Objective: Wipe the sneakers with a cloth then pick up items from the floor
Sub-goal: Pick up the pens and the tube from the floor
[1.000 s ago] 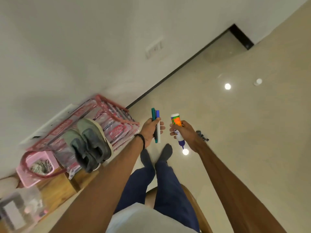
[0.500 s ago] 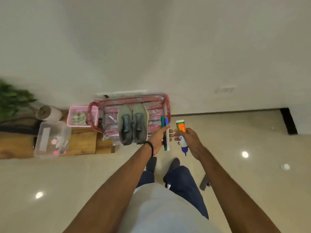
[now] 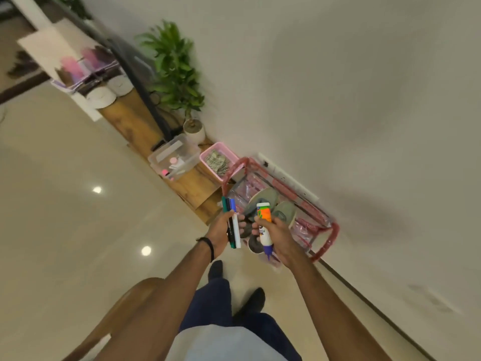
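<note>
A home (lived-in): potted plant (image 3: 175, 71), low wooden bench (image 3: 145, 126), sneakers (image 3: 270, 207) against the wall.

sneakers (image 3: 270, 208) on bag (image 3: 309, 220), basket (image 3: 212, 158) left

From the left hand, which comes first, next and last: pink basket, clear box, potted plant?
From the left hand:
1. Pink basket, on the wooden shelf beside the red rack.
2. Clear box, next along the shelf.
3. Potted plant, farthest, against the wall.

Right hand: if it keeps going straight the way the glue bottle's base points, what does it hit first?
Probably the sneakers on the clear pink bag, directly beyond the right hand and its glue bottle. Depth is unclear from a single view, so the hand may be well above them.
</note>
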{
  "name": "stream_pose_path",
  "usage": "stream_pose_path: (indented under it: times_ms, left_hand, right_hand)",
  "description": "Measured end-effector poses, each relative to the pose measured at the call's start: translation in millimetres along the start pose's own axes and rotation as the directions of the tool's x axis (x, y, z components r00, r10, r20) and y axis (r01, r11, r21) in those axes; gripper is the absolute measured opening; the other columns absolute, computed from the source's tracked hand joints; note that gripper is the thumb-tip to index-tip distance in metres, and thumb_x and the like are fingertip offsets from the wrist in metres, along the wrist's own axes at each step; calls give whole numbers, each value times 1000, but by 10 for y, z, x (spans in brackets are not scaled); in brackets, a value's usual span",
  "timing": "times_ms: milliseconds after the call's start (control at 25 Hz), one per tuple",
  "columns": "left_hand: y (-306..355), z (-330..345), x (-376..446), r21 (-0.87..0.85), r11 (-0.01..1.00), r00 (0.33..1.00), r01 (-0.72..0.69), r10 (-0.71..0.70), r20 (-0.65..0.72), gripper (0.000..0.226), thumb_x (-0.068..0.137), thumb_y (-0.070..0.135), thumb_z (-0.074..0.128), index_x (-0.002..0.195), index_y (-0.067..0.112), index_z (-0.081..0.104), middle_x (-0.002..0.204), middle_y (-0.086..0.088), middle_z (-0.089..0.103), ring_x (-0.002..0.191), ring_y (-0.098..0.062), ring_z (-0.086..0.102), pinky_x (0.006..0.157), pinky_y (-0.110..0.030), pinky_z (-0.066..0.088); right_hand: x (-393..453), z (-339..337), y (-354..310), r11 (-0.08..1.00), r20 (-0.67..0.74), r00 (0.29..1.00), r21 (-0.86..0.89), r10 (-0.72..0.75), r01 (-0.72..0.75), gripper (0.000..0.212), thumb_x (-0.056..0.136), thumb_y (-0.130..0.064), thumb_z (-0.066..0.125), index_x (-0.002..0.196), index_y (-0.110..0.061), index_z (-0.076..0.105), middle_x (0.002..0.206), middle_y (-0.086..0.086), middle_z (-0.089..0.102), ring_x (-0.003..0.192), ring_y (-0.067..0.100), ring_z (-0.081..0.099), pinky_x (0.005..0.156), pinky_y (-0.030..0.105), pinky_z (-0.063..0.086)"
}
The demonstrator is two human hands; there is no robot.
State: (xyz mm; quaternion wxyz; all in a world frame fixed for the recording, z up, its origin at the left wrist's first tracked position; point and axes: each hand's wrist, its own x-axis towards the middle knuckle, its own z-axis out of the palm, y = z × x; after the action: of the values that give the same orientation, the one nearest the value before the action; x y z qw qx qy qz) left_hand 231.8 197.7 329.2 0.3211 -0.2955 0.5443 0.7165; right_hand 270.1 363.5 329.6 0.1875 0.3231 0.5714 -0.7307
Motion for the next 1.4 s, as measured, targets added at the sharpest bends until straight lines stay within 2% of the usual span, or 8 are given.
stream_pose_path:
  times_ms: [80, 240, 480, 560, 680, 960, 1240, 1400]
  left_hand:
    - [67, -234, 44, -95, 994, 996, -51, 45, -72, 28, 104, 19, 47, 117, 0, 63, 103, -18, 68, 92, -27, 66, 88, -38, 55]
    - [215, -777, 53, -227, 964, 976, -139, 95, -194, 21, 104, 9, 44, 120, 7, 56, 99, -12, 69, 89, -24, 67, 79, -36, 57]
    - [577, -1508, 265, -335, 920, 946, -203, 96, -311, 29, 104, 9, 44, 131, 5, 53, 103, -11, 68, 90, -24, 65, 87, -39, 53]
    - [814, -1727, 363, -375, 902, 943, -213, 89, -321, 31, 104, 9, 44, 133, 5, 51, 104, -11, 67, 89, -23, 65, 84, -36, 54]
    - [1201, -2042, 418, -412, 879, 937, -240, 99, -334, 27, 104, 9, 44, 130, 7, 52, 102, -10, 68, 87, -22, 65, 82, -34, 55]
    - [1920, -2937, 539, -450, 839, 909, -307, 118, -400, 31, 104, 10, 44, 134, 4, 50, 104, -11, 67, 87, -22, 65, 81, -34, 54]
    - [2218, -3436, 731, -432, 844, 885, -320, 103, -453, 35, 105, 13, 45, 139, 5, 49, 107, -8, 69, 90, -20, 67, 80, -32, 56]
    - [2382, -3644, 867, -431, 842, 881, -325, 104, -462, 35, 105, 14, 46, 139, 5, 49, 104, -8, 69, 90, -21, 67, 78, -32, 56]
  right_hand:
    - [182, 248, -18, 996, 52, 998, -90, 27, -23, 27, 90, -17, 73, 110, -2, 62, 85, 11, 73, 70, 21, 67, 58, 30, 53]
    - [494, 784, 16, 959, 128, 987, -277, 96, -57, 34, 87, -16, 74, 115, -2, 62, 95, 16, 73, 72, 20, 70, 65, 36, 53]
    - [900, 1720, -123, 907, 266, 952, -421, 151, -26, 24, 88, -18, 74, 107, -10, 62, 98, 13, 74, 81, 21, 73, 68, 36, 55]
    - [1072, 2094, -221, 895, 283, 946, -445, 158, -16, 25, 88, -20, 74, 107, -9, 63, 100, 15, 75, 80, 20, 73, 74, 39, 56]
    - [1304, 2633, -373, 885, 291, 942, -465, 167, -13, 31, 88, -21, 74, 112, -6, 64, 99, 14, 75, 75, 17, 72, 69, 35, 57]
    - [1624, 3922, -758, 873, 376, 909, -487, 180, 29, 26, 91, -20, 70, 112, -6, 64, 93, 10, 73, 79, 19, 71, 64, 29, 54]
    - [1907, 4617, -819, 846, 448, 861, -533, 242, 39, 35, 90, -25, 73, 118, -8, 60, 102, 15, 74, 81, 21, 72, 76, 38, 58]
    - [2086, 4869, -867, 841, 433, 871, -540, 233, 44, 31, 91, -25, 73, 115, -11, 60, 103, 14, 74, 83, 21, 72, 80, 40, 59]
